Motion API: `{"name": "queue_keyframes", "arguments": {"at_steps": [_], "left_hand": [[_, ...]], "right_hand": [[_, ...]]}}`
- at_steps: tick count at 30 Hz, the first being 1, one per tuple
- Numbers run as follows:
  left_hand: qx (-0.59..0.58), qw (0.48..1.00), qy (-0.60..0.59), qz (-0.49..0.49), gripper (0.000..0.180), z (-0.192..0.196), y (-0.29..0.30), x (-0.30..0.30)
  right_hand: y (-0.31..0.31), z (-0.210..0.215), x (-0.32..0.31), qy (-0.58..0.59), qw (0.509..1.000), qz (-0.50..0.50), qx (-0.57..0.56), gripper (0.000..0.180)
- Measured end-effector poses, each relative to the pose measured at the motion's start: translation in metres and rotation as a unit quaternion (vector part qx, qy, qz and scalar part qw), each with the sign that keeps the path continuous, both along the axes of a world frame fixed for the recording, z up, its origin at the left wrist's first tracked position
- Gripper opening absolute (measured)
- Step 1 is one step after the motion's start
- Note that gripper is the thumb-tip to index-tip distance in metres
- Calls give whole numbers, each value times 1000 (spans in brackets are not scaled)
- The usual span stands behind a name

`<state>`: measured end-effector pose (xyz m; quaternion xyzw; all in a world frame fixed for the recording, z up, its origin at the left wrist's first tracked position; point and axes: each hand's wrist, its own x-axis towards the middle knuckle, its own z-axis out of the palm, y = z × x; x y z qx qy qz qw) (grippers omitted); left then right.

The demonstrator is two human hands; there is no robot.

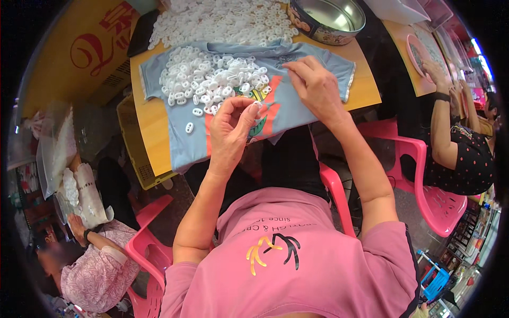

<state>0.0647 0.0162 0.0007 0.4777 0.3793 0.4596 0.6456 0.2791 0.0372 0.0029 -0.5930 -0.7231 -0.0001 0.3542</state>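
Note:
A light blue T-shirt (186,142) with an orange print lies spread over the table in front of me. Heaped on its left half are small white plastic oval pieces (199,74), each with two holes. Below the heap, my left hand (231,127) pinches one white oval piece (258,105) between thumb and fingertips. My right hand (317,90) is over the shirt's right side, fingers bent and drawn together. Its fingertips are beside a few small thin greyish bits (286,59) near the collar. Whether they grip one is too small to see.
More white ovals (222,21) cover the far table. A round metal tin (331,21) stands at the far right. A yellow crate (140,143) is under the left edge. Pink chairs (419,175) and co-workers (450,143) are on both sides. A large cardboard box (79,53) stands left.

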Motion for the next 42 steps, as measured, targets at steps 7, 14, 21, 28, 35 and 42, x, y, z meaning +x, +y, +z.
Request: {"name": "queue_keyframes", "arguments": {"at_steps": [7, 14, 21, 28, 35, 42], "left_hand": [[5, 1000, 14, 2, 14, -2, 0, -6], [9, 999, 31, -2, 13, -1, 2, -7], [8, 999, 38, 11, 14, -5, 4, -10], [15, 999, 51, 4, 13, -6, 3, -10], [9, 998, 55, 9, 13, -4, 0, -10], [11, 998, 66, 6, 14, -2, -1, -9]], "right_hand": [[-2, -2, 10, -71, 997, 7, -43, 18], [4, 3, 9, -77, 996, 12, -47, 23], [-3, 7, 18, -70, 996, 39, -48, 22], [-5, 7, 23, -47, 998, 17, -44, 12], [-4, 2, 10, -50, 995, 60, -66, 12], [1, 2, 3, -81, 992, 65, -76, 11]]}}
